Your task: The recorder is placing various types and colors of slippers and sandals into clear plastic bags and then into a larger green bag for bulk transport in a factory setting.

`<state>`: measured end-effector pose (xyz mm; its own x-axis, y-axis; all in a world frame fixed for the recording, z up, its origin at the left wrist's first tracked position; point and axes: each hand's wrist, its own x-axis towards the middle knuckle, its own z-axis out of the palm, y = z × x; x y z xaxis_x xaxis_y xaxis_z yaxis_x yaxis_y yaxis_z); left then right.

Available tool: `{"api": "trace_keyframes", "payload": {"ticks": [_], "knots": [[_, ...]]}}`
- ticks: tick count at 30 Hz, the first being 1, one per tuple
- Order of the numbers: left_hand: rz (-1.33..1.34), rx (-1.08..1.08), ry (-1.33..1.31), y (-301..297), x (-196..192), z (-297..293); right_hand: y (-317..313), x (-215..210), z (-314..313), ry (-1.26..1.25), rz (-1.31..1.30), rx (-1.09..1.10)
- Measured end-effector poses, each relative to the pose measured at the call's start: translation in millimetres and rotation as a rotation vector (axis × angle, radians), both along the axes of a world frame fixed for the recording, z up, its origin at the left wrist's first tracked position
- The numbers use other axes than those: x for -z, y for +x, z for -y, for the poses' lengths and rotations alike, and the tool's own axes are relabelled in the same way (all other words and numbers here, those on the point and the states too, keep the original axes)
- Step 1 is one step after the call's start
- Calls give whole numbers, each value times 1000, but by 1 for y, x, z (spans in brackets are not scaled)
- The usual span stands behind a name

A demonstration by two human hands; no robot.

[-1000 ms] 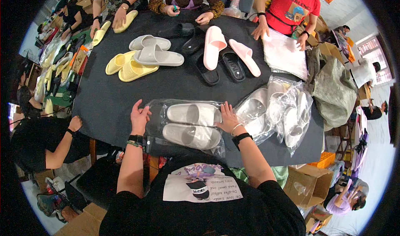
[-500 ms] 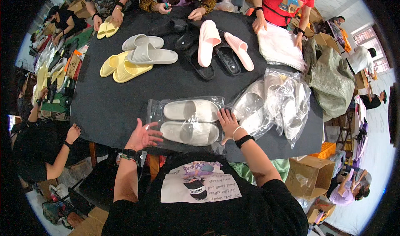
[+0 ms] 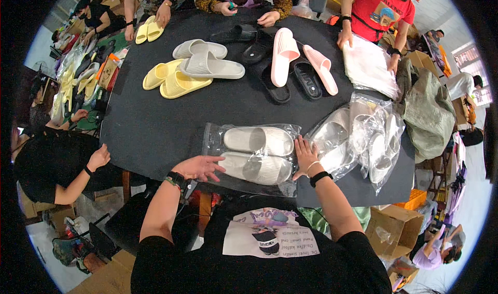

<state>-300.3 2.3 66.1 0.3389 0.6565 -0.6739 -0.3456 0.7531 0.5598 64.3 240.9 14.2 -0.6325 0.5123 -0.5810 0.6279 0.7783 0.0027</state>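
Bare black surface (image 3: 155, 128) lies open left of and beyond the clear plastic bag holding two white ribbed slippers (image 3: 254, 156), up to the yellow foam slippers (image 3: 171, 80). To the right, a heap of clear bagged slippers (image 3: 363, 138) nearly touches the bag and blocks that side.

- The scene is viewed from a single head-worn fisheye camera, aimed steeply down over the wearer's chest.
- The black table (image 3: 155, 133) is seen close below.
- Edges are bent toward the dark rim.
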Motion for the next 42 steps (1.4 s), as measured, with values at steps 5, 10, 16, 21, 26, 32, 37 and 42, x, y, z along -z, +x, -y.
{"api": "trace_keyframes", "payload": {"ticks": [5,10,16,21,26,32,37,42], "knots": [[-607,362,110,-4,23,-30,-4,-3,-15,-118,-11,6],[-1205,795,971,12,16,-67,-5,2,-8,-115,11,5],[-1174,849,1187,44,53,-94,-4,0,-4,-111,-1,53],[-1201,644,1283,80,64,-119,-15,-10,0,-82,32,60],[-1480,691,1212,109,89,-131,-16,-7,-1,-123,8,95],[-1670,513,967,64,99,-90,-3,5,-4,-71,7,48],[-1667,574,392,-11,102,-28,11,11,-6,-74,21,80],[-1933,14,163,-110,82,112,-11,4,-1,-84,-47,6]]}}
